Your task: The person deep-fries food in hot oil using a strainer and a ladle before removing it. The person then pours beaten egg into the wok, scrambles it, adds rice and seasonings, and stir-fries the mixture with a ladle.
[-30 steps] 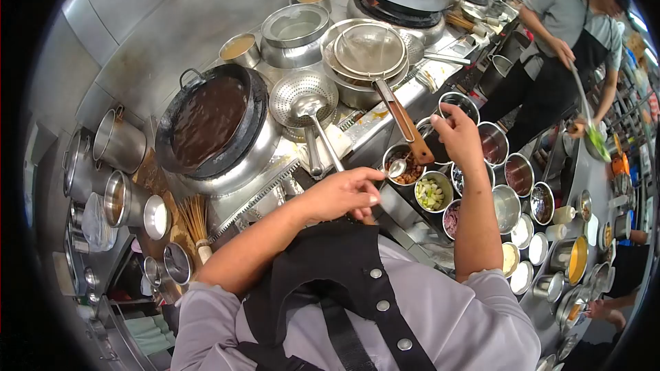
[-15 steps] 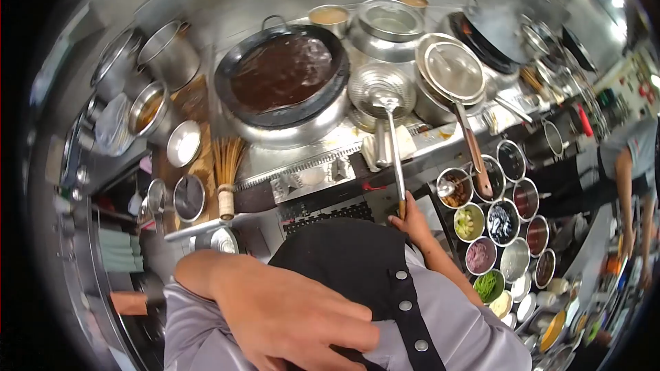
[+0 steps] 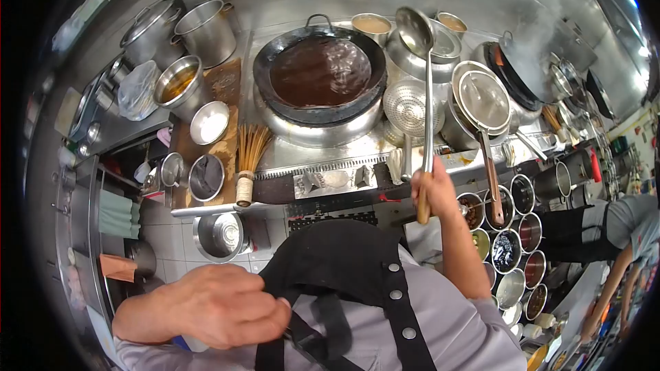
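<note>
My right hand is wrapped round the wooden handle end of a long ladle. The ladle's bowl is raised in front of the rear pots, above a perforated strainer on the stove. My left hand is at my chest with fingers curled, its fingertips by a black apron strap; what they hold, if anything, is hidden. A blurred dark object hangs beside it. Left of the ladle, a black wok of dark brown liquid rests on the stove.
A bamboo wok brush stands by metal bowls on a wooden board. Fine-mesh strainers rest on a pot. Several ingredient tins line the right. Farther right, another person's arm shows. Steam rises from another wok.
My right hand has lifted the ladle and tipped its bowl up and back from the strainer. My left hand has moved left, its fingers curling closed. The view has shifted.
</note>
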`<action>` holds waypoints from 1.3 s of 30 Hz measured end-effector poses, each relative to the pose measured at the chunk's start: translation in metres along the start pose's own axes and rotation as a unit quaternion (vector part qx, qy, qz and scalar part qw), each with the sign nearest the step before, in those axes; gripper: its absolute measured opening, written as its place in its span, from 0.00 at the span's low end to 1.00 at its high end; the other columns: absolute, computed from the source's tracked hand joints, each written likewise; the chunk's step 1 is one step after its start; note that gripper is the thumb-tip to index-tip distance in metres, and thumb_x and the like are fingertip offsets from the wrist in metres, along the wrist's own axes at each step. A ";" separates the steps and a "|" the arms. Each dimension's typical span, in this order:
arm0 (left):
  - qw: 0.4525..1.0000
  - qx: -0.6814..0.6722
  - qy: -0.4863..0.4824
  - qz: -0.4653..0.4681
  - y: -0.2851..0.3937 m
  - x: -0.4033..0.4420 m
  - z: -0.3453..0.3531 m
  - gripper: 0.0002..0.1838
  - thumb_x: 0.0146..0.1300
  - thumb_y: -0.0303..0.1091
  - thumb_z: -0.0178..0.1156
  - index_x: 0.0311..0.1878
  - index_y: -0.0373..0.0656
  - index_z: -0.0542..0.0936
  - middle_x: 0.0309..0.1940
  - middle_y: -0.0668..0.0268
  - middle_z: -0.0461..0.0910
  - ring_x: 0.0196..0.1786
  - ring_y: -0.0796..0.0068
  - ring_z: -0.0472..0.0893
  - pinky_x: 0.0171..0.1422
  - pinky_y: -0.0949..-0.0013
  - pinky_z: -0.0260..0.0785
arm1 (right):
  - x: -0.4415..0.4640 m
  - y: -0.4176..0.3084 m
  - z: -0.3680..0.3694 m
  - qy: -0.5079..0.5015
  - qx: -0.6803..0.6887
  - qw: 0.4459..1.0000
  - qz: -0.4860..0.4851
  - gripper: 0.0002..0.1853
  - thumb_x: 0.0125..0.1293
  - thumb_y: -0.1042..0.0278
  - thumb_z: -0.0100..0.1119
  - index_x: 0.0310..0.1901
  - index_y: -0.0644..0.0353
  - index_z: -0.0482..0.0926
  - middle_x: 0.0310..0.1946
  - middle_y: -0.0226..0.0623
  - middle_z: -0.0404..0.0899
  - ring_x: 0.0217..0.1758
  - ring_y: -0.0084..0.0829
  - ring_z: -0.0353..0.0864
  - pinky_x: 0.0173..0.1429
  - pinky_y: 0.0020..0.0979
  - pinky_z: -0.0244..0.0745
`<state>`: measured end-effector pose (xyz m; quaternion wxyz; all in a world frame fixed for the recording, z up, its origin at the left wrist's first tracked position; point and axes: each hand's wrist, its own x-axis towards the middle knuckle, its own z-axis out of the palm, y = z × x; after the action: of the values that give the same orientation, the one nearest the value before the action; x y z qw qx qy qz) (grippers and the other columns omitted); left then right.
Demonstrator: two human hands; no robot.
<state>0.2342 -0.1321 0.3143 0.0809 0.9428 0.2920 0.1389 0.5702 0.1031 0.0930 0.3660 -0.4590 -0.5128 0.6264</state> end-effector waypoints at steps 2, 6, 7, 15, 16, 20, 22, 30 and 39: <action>0.998 -0.011 -0.006 -0.066 0.004 -0.028 0.004 0.12 0.52 0.30 0.65 0.41 0.41 0.82 0.22 0.72 0.66 0.22 0.74 0.70 0.22 0.67 0.63 | 0.032 -0.025 0.010 0.006 -0.079 0.996 -0.043 0.24 0.66 0.77 0.54 0.64 0.65 0.67 0.28 0.35 0.75 0.20 0.28 0.77 0.24 0.30 0.74; 0.965 -0.130 0.011 -0.227 0.008 -0.089 0.050 0.15 0.55 0.35 0.69 0.44 0.39 0.83 0.22 0.67 0.73 0.24 0.65 0.77 0.26 0.65 0.69 | 0.093 -0.054 0.033 0.022 -0.242 0.968 -0.060 0.23 0.64 0.75 0.55 0.62 0.68 0.69 0.31 0.42 0.79 0.23 0.30 0.80 0.25 0.32 0.77; 0.931 -0.247 0.041 -0.264 0.002 -0.101 0.059 0.16 0.57 0.37 0.71 0.45 0.39 0.84 0.23 0.66 0.76 0.26 0.65 0.79 0.28 0.65 0.70 | 0.109 -0.049 0.039 0.033 -0.270 0.960 -0.067 0.23 0.64 0.75 0.55 0.62 0.70 0.69 0.33 0.45 0.80 0.24 0.31 0.81 0.27 0.34 0.79; 0.457 -0.450 0.490 -0.590 -0.072 -0.212 0.326 0.15 0.71 0.41 0.59 0.50 0.40 0.81 0.29 0.66 0.79 0.30 0.76 0.80 0.34 0.72 0.73 | 0.151 -0.051 0.072 -0.119 -0.040 0.983 0.135 0.09 0.68 0.72 0.58 0.43 0.69 0.73 0.28 0.41 0.79 0.22 0.29 0.78 0.24 0.29 0.76; 0.548 -0.392 0.316 -0.668 -0.067 -0.219 0.352 0.15 0.74 0.41 0.57 0.54 0.40 0.79 0.34 0.64 0.81 0.36 0.68 0.82 0.41 0.64 0.75 | 0.151 -0.055 0.081 -0.104 0.121 0.969 0.189 0.08 0.70 0.69 0.57 0.37 0.64 0.71 0.24 0.34 0.76 0.20 0.24 0.76 0.22 0.23 0.71; 0.639 -0.285 0.156 -0.697 -0.044 -0.282 0.535 0.12 0.66 0.42 0.62 0.42 0.43 0.83 0.25 0.59 0.81 0.33 0.60 0.85 0.41 0.60 0.78 | 0.152 -0.078 0.078 -0.180 0.440 0.822 0.313 0.07 0.70 0.71 0.54 0.35 0.61 0.69 0.24 0.28 0.75 0.21 0.21 0.76 0.24 0.21 0.73; 0.609 -0.288 0.108 -0.731 -0.034 -0.295 0.563 0.12 0.66 0.42 0.62 0.41 0.43 0.84 0.26 0.59 0.82 0.33 0.59 0.85 0.42 0.59 0.78 | 0.142 -0.087 0.077 -0.173 0.478 0.807 0.300 0.09 0.70 0.71 0.54 0.42 0.70 0.68 0.25 0.31 0.74 0.21 0.21 0.75 0.22 0.22 0.72; 0.591 -0.244 0.041 -0.768 -0.049 -0.327 0.554 0.13 0.66 0.43 0.63 0.40 0.43 0.84 0.28 0.57 0.84 0.35 0.55 0.86 0.44 0.57 0.78 | 0.098 -0.119 0.036 -0.200 0.595 0.745 0.224 0.18 0.70 0.73 0.52 0.53 0.79 0.62 0.27 0.33 0.73 0.22 0.23 0.75 0.22 0.24 0.73; 0.837 -0.070 -0.015 -0.542 -0.125 -0.296 0.521 0.11 0.66 0.44 0.63 0.40 0.47 0.85 0.36 0.55 0.87 0.40 0.50 0.86 0.47 0.55 0.77 | 0.044 -0.155 -0.071 -0.188 0.629 0.744 0.124 0.22 0.69 0.74 0.52 0.56 0.85 0.62 0.30 0.33 0.73 0.25 0.24 0.76 0.25 0.26 0.76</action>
<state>0.0952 -0.2367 -0.2729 0.2132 0.6276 0.7447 0.0783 0.6217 0.1977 0.2316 0.3866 -0.0577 0.0003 0.9204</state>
